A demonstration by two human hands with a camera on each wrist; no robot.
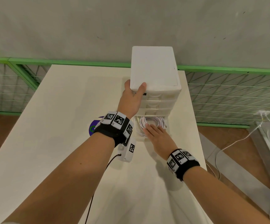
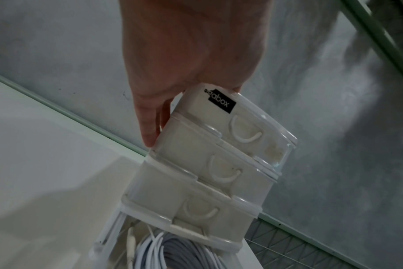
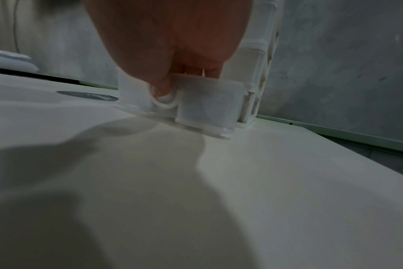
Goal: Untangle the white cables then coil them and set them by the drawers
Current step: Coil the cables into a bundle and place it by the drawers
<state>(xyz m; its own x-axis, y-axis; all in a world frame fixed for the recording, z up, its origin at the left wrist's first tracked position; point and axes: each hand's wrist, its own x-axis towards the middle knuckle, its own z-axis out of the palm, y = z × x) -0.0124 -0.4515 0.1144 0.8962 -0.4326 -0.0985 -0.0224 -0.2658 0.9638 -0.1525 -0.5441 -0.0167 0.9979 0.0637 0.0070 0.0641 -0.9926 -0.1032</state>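
Evidently bracing: left hand (image 1: 132, 97) clamps top corner of drawer unit (image 1: 153, 67), likely steadying it. Right hand (image 1: 159, 136), fingers extended, thumb hooked in handle, rests on bottom drawer (image 3: 209, 102). White cables (image 1: 150, 122) coiled inside, under right fingertips.

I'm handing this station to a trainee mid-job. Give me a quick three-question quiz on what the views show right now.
1. True or false: the coiled white cable lies in the open bottom drawer.
2. What does the left hand grip? A) the drawer unit's top front corner B) a loose cable C) the table edge
3. Fill in: the right hand is at the bottom drawer with fingers over the ____.

Key: 1 true; 2 A; 3 cable coil (right wrist view shows a finger at the drawer's front handle).
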